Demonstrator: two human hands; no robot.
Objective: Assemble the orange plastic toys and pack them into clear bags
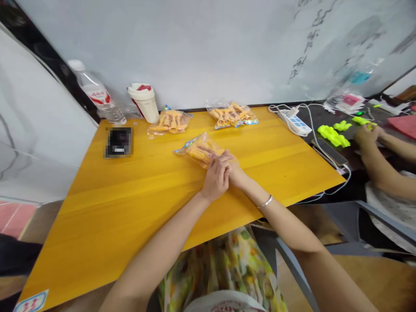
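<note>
In the head view, the person's left hand and right hand meet near the middle of the frame, the left lying partly over the right. Both are closed up and pressed together rather than spread, and the fingers touch the near end of a clear plastic snack packet filled with yellow-orange tube-shaped snacks. Whether either hand is actually gripping the packet, I cannot tell. The packet lies on a yellow wooden tabletop, a little above the frame's center. Two more packets of the same snacks lie toward the far edge, one at upper center and one just to its right, well apart from the hands. At upper left stand a clear water bottle with a white cap and a white cup with red markings, and a blurred dark rectangular object lies below them. A white power strip with cables sits at the tabletop's far right corner. Further right, on a dark surface, a co-worker's hand reaches toward neon-green pieces beside a phone.
</note>
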